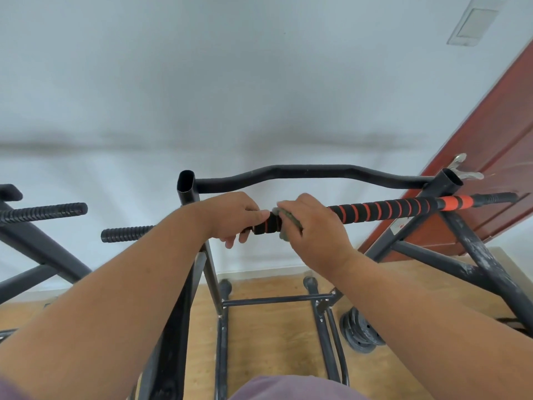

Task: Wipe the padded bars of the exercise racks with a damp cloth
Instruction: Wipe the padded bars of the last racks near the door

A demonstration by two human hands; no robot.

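A black padded bar with orange spiral stripes (pixel 386 210) runs across the top of a black exercise rack (pixel 187 187). My left hand (pixel 233 216) grips the bar near its middle, fingers curled over it. Just to its right, my right hand (pixel 315 226) holds a grey-green cloth (pixel 284 216) wrapped round the same bar. Only a short stretch of padding shows between the two hands. A bare curved black bar (pixel 305 171) runs behind, higher up.
A second rack (pixel 37 246) stands at the left with ribbed black handles (pixel 43 213). A red-brown door (pixel 487 151) leans in at the right. Black weight plates (pixel 360 332) lie on the wooden floor (pixel 271 342). A white wall is behind.
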